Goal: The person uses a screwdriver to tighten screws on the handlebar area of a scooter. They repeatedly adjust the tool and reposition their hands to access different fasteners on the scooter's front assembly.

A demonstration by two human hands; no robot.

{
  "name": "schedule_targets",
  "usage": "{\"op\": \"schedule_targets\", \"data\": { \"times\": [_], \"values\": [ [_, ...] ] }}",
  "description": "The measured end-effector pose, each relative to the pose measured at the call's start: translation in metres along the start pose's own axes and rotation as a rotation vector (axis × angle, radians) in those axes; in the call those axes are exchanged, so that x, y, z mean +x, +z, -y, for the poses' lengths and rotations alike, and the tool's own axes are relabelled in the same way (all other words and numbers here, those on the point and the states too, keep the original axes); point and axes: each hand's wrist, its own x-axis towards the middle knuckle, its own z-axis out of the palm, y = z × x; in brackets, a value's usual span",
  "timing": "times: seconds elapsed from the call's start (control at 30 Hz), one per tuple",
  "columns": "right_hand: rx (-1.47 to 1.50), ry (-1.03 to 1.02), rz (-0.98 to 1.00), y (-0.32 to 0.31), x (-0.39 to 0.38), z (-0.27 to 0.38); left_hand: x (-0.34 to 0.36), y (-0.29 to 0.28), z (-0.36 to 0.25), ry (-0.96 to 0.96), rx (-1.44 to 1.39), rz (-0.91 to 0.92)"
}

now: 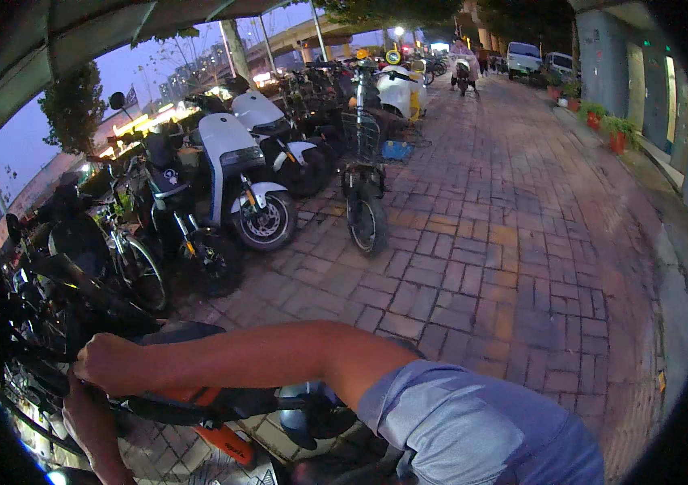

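Observation:
My right arm reaches from the lower right across to the left. Its hand (pixel 109 364) is closed in a fist beside dark bars and bike parts at the left. My left hand (pixel 89 412) comes up from below, just under the right one, its fingers curled and partly hidden. What the two hands grip is dark and I cannot make it out. Under my right forearm lies an orange and black two-wheeler (pixel 227 444), with a black bar along it. A dark rounded piece (pixel 312 416) sits next to it.
White electric scooters (pixel 235 153) and a bicycle (pixel 138 271) stand in a packed row at left. A scooter with a front basket (pixel 362 133) juts onto the brick pavement (pixel 473 267). Potted plants (pixel 617 139) line the right wall. Farther off are a rider (pixel 463 65) and a white van (pixel 523 58).

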Motion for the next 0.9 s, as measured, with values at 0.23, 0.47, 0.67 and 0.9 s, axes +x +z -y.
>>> {"op": "schedule_targets", "data": {
  "times": [0.23, 0.47, 0.67, 0.9],
  "values": [
    [0.009, 0.073, -0.015, 0.004, 0.005, 0.0, -0.013, 0.011, 0.005, -0.012, -0.079, -0.06],
    [-0.013, -0.133, -0.124, -0.007, 0.01, -0.007, -0.012, 0.005, 0.001, -0.04, -0.173, -0.043],
    [0.052, -0.156, -0.178, -0.01, 0.008, -0.006, -0.011, -0.008, -0.001, 0.083, -0.216, 0.013],
    [-0.01, -0.144, -0.061, -0.022, 0.011, -0.003, -0.018, -0.038, 0.038, -0.039, -0.579, -0.182]
  ]
}}
